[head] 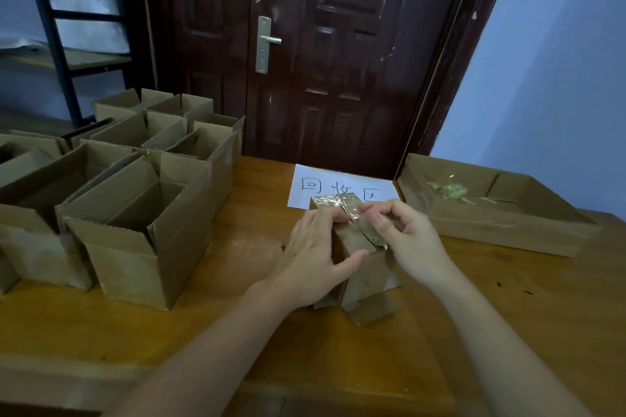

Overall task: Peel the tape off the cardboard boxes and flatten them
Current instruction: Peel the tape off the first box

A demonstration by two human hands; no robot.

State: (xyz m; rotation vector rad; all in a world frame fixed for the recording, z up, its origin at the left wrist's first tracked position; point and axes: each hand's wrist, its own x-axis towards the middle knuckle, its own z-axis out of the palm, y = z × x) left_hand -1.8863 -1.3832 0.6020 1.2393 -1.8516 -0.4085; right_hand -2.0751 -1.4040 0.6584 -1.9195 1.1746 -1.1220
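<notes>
Bracing the small box (359,267) with the left hand (315,261) clasped round it lets the right hand (406,237) pinch the tape (342,206) and peel

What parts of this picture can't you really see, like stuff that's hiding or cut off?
- Head view: the near side of the small box is covered by the left hand and right hand.
- How far the tape runs: fingers hide it.
- The open boxes at the left: the frame edge cuts some off; their bottoms are dark.
- The tray box: the shiny scraps inside are too small to name.
- The paper sign: the small box blocks its lower edge.
</notes>
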